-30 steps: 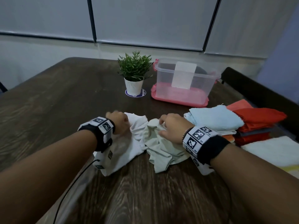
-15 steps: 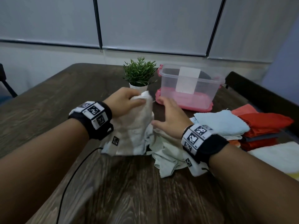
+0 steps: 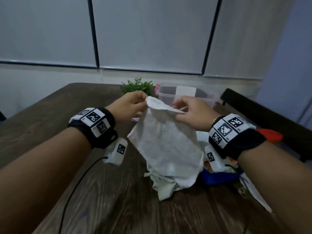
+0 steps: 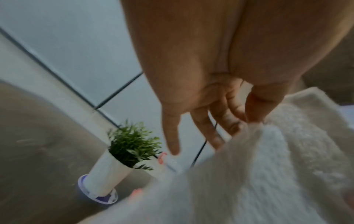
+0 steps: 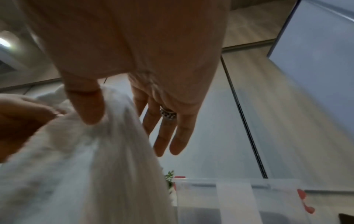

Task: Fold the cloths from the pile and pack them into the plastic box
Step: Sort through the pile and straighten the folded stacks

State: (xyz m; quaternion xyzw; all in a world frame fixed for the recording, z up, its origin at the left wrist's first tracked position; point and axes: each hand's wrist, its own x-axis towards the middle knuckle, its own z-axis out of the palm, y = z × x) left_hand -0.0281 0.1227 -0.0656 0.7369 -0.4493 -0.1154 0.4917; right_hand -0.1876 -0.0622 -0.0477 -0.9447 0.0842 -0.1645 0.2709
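Note:
A white cloth [image 3: 165, 141] hangs in the air over the table, its lower end still on a crumpled pale cloth [image 3: 162, 184]. My left hand [image 3: 143, 103] pinches its top left corner. My right hand [image 3: 177, 111] pinches the top edge a little to the right. In the left wrist view the left hand [image 4: 247, 119] nips the white cloth [image 4: 268, 166] between thumb and fingers. The right wrist view shows the right hand [image 5: 99, 116] with its thumb pressed on the white cloth [image 5: 86, 166]. The clear plastic box [image 3: 185, 92] with a pink base stands behind the hands.
A small potted plant [image 3: 136, 86] stands left of the box. The cloth pile lies at the right, with a red cloth [image 3: 270, 135] and a blue cloth [image 3: 217, 178] showing. A dark chair back [image 3: 253, 114] lines the table's right side. The wooden table [image 3: 42, 119] stretches left.
Both hands rose from the table with the white cloth. The right hand left the pale cloth and took the white cloth's top edge. The camera tilted upward.

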